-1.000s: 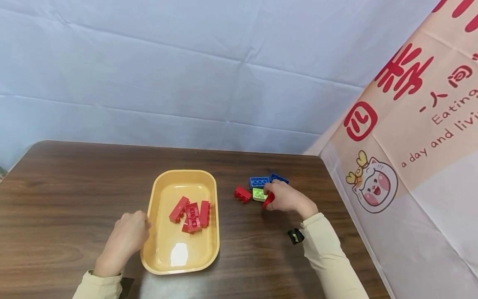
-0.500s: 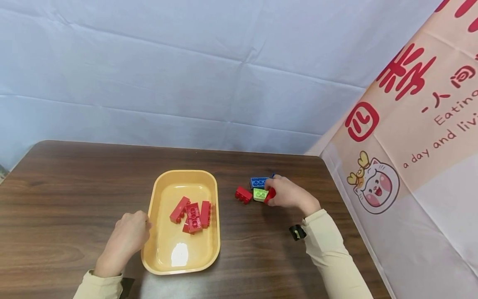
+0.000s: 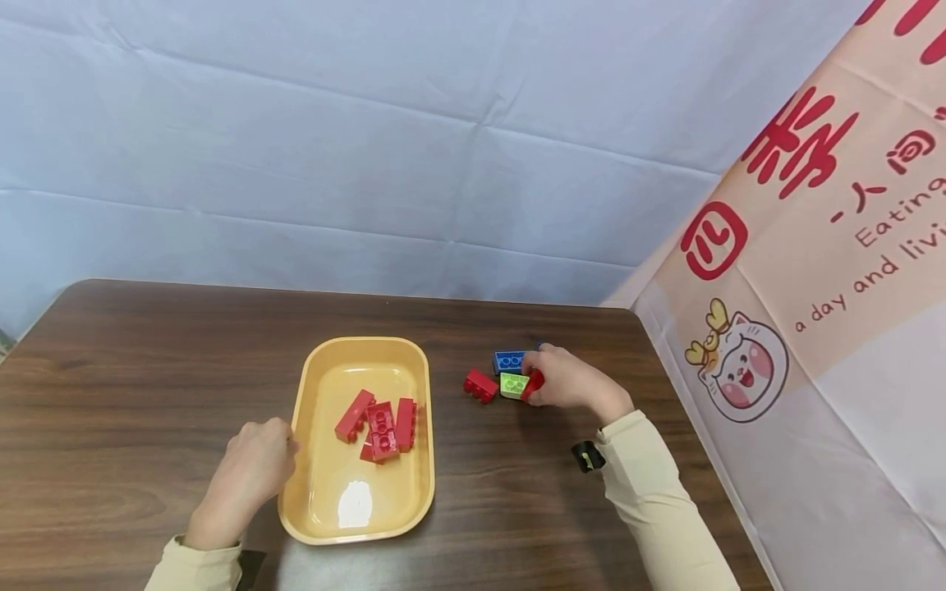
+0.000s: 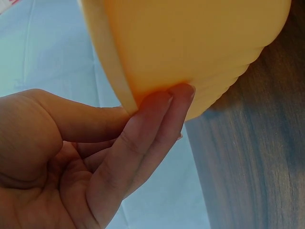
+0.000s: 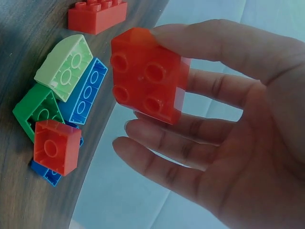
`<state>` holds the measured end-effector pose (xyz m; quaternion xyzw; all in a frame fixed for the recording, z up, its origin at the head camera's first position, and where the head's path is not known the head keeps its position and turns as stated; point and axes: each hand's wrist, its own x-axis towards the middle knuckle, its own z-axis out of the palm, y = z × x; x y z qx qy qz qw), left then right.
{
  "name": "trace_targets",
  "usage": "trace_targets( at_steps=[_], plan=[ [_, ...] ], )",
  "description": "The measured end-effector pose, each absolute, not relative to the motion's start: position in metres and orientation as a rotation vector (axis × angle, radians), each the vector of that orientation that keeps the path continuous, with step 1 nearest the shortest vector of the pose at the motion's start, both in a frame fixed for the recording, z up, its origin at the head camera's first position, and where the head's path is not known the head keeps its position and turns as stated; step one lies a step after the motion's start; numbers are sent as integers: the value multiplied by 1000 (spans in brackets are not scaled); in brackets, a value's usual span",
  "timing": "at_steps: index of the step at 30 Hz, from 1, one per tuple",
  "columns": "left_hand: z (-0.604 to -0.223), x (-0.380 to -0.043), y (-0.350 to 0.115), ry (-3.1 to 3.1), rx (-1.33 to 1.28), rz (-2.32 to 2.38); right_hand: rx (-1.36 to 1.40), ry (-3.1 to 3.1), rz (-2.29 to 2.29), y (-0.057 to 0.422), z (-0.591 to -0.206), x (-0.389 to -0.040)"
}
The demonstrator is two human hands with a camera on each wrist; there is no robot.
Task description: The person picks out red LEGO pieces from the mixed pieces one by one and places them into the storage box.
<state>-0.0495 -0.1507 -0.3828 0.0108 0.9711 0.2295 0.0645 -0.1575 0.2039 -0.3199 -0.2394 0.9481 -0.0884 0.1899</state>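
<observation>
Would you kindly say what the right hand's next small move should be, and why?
Probably carry the held red brick to the yellow tray: the right hand pinches it, the left hand holds the tray, and the bricks inside are all red.

Left hand (image 4: 102, 179) pinches a yellow tray (image 4: 200, 43) by its rim; wooden tabletop (image 4: 257, 157) at right, pale cloth (image 4: 52, 52) behind.

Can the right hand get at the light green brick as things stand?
Probably not cleanly: the right hand pinches a red brick. The light green brick lies close by with nothing seen on top of it, so that red brick looks like the main hindrance.
</observation>
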Motion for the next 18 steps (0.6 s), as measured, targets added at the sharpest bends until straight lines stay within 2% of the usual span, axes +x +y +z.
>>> trace_targets(
  at_steps=[18],
  plan=[
    [-383,-50,-151,2913,18,699,-702,2638,-199,170,-313,-158]
  ],
)
